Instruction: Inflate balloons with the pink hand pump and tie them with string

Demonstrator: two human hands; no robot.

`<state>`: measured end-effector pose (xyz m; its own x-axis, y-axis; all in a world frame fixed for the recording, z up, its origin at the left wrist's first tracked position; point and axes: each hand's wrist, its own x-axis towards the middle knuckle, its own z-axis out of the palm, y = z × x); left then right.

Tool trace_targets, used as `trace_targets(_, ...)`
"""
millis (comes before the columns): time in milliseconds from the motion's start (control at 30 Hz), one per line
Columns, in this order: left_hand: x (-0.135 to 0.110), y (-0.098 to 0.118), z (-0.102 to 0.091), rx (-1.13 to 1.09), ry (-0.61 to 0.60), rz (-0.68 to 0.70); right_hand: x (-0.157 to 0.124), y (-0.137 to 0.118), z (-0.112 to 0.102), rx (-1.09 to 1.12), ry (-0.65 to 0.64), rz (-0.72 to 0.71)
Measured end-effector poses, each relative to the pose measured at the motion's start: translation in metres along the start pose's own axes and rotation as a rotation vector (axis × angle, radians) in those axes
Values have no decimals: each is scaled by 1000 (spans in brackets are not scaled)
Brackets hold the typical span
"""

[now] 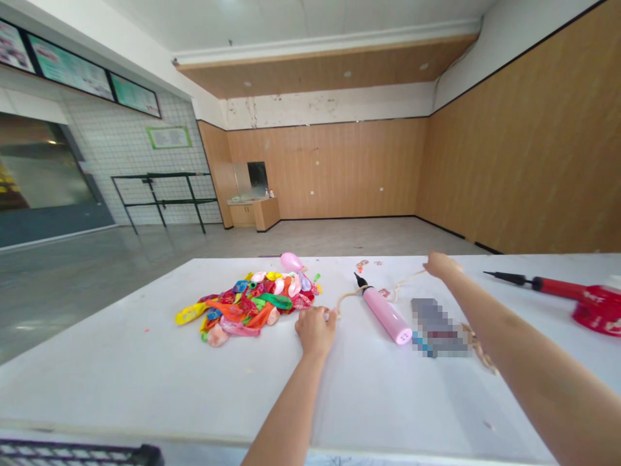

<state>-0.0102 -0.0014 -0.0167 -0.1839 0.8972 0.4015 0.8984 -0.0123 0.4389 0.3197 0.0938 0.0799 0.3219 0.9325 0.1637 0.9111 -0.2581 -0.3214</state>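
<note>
My left hand [315, 331] is closed in a pinch on one end of a thin beige string [349, 294], just right of a heap of colourful deflated balloons [252, 304]. The string runs loosely across the neck of a pink balloon pump [387, 314] with a black nozzle. Its other stretch rises to my right hand [442, 265], whose fingers are closed on it near the table's far edge. A pixelated flat object [439, 327] lies between the pump and my right forearm. More beige cord [482, 355] shows beside that forearm.
A red pump [557, 287] with a black nozzle and a red container-like item [599, 312] lie at the right of the white table [145, 382]. One inflated pink balloon [291, 261] rests behind the heap. Small ring-shaped bits [361, 264] lie at the far edge.
</note>
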Motion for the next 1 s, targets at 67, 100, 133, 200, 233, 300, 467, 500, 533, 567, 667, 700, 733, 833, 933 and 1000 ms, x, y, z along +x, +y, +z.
trace_targets(67,1,1,1,-8,26,-11,-11,-10,9,-58,-39,-36)
trace_targets(100,1,1,2,-18,39,3,-19,-16,14,-61,-73,-79)
trace_targets(133,1,0,3,-32,46,37,-28,-24,21,-61,-110,-131)
trace_targets(200,0,0,3,-66,22,149,-49,-41,34,-59,-171,-224)
trace_targets(233,0,0,3,-84,-10,214,-60,-49,40,-65,-180,-250)
trace_targets(300,-2,1,3,-107,-96,325,-79,-62,49,-157,-192,-296)
trace_targets(467,-8,2,3,-26,-266,440,-99,-78,43,-252,-261,-330)
trace_targets(500,-8,2,3,-3,-275,438,-98,-79,38,-272,-268,-340)
trace_targets(533,-9,3,3,15,-279,431,-95,-79,32,-293,-271,-355)
trace_targets(567,-9,3,4,29,-282,422,-93,-78,25,-314,-270,-375)
trace_targets(667,-9,4,6,59,-279,403,-87,-73,11,-371,-263,-444)
trace_targets(700,-9,4,6,66,-270,400,-86,-71,9,-386,-269,-459)
trace_targets(733,-9,4,7,72,-260,397,-87,-69,9,-397,-277,-467)
trace_targets(833,-9,4,7,90,-238,403,-93,-63,18,-417,-287,-447)
trace_targets(933,-9,4,6,93,-235,410,-102,-62,32,-421,-259,-403)
trace_targets(1000,-9,4,6,82,-233,393,-105,-63,37,-423,-237,-391)
